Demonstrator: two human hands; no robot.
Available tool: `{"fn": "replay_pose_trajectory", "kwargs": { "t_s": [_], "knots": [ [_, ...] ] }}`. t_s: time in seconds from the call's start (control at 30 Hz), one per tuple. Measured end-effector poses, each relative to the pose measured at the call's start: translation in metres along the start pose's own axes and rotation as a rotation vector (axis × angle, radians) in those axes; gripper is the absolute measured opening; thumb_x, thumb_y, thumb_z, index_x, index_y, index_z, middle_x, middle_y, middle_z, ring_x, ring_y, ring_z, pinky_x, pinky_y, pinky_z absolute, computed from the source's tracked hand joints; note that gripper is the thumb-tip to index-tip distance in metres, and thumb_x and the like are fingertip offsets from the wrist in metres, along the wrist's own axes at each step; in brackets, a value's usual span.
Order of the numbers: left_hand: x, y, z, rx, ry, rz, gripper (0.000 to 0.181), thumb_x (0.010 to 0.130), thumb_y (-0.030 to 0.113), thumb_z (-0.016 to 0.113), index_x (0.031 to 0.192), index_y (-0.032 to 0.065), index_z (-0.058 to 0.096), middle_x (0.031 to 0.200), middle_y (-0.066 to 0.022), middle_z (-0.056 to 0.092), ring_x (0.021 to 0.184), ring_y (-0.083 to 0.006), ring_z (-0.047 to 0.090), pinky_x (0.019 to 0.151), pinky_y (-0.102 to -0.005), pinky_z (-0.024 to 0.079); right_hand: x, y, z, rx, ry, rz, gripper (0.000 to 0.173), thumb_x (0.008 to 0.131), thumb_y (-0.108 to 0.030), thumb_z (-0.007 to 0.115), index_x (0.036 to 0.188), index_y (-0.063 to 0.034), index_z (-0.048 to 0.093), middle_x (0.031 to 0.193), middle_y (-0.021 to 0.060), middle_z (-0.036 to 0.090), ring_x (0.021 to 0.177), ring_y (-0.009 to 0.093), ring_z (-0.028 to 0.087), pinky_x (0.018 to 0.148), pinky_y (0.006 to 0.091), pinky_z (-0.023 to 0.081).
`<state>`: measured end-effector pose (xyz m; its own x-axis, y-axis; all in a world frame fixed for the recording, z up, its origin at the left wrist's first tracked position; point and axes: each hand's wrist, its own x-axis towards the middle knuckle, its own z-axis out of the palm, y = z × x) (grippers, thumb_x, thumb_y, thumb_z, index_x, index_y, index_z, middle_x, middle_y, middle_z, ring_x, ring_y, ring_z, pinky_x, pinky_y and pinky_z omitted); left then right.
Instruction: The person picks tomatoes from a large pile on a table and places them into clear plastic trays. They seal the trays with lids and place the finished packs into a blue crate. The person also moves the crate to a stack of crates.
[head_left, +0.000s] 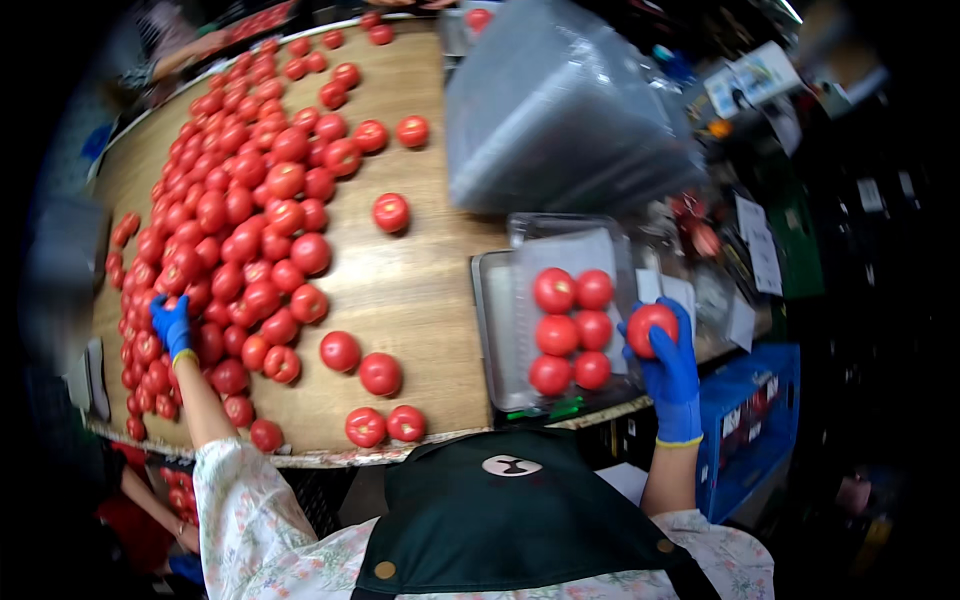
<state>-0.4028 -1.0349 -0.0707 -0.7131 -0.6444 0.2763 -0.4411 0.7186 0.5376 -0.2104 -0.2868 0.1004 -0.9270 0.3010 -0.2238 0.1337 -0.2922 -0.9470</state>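
My left hand (172, 326), in a blue glove with a yellow cuff, reaches into a large heap of red tomatoes (247, 172) on the wooden table; its fingers touch a tomato, but a grip cannot be made out. My right hand (671, 367), gloved alike, holds up a single tomato (651, 330) just right of a clear plastic tray (525, 296). Two columns of tomatoes (556, 335) lie in that tray, which rests partly over a metal pan (491, 337). Several loose tomatoes (380, 374) sit between the heap and the pan.
A big stack of clear plastic packaging (555, 127) stands behind the tray. Papers (759, 244) and clutter lie at the right, above a blue crate (750, 427). Other people's arms show at the upper left (180, 60) and lower left (154, 499). The table's near edge (337, 456) runs before me.
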Motion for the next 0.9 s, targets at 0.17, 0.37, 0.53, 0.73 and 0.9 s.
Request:
{"fn": "replay_pose_trajectory", "kwargs": {
  "t_s": [0.17,0.37,0.53,0.73,0.9],
  "knots": [
    [-0.179,0.276,-0.007,-0.65,-0.345,0.658,0.051,0.073,0.008,0.07,0.118,0.0069,0.046,0.111,-0.0104,0.053,0.101,-0.0224,0.053,0.088,-0.0315,0.044,0.048,0.006,-0.022,-0.821,-0.062,-0.428,0.05,0.078,-0.015,0.068,0.122,-0.0073,0.046,0.12,0.0108,0.048,0.11,0.022,0.049,0.095,0.0341,0.04],
    [-0.339,0.459,0.032,-0.757,-0.618,1.402,0.061,0.071,0.009,0.068,0.126,0.009,0.043,0.127,-0.0143,0.046,0.119,-0.0321,0.045,0.099,-0.0389,0.037,0.132,0.033,0.01,-1.356,-0.248,-0.934,0.047,0.076,-0.014,0.066,0.12,-0.0111,0.05,0.124,0.0127,0.047,0.114,0.033,0.046,0.095,0.0391,0.04],
    [-0.338,0.431,0.039,-0.475,-0.546,1.444,0.052,0.079,0.02,0.065,0.127,0.0106,0.047,0.134,-0.0146,0.042,0.126,-0.0335,0.037,0.104,-0.0425,0.03,0.062,0.031,-0.015,-1.005,-0.151,-0.805,0.036,0.082,-0.016,0.062,0.116,-0.01,0.056,0.122,0.0137,0.052,0.111,0.033,0.051,0.094,0.0385,0.041],
    [-0.236,0.351,0.012,-0.626,-0.551,0.978,0.034,0.084,0.018,0.063,0.116,0.0073,0.056,0.118,-0.0112,0.057,0.114,-0.0251,0.051,0.095,-0.0331,0.04,-0.105,0.044,-0.11,-0.309,0.084,-0.049,0.024,0.089,-0.004,0.053,0.112,0.0009,0.056,0.11,0.0071,0.058,0.101,0.016,0.055,0.09,0.0277,0.044],
    [-0.223,0.415,-0.026,-0.636,-0.67,0.979,0.035,0.088,0.025,0.059,0.117,0.0065,0.056,0.113,-0.01,0.06,0.103,-0.0189,0.058,0.087,-0.0305,0.044,-0.102,0.0,-0.119,-0.59,-0.047,0.056,0.02,0.09,-0.009,0.054,0.107,0.0009,0.06,0.1,0.0045,0.062,0.095,0.012,0.056,0.087,0.0267,0.045]
  ]
}}
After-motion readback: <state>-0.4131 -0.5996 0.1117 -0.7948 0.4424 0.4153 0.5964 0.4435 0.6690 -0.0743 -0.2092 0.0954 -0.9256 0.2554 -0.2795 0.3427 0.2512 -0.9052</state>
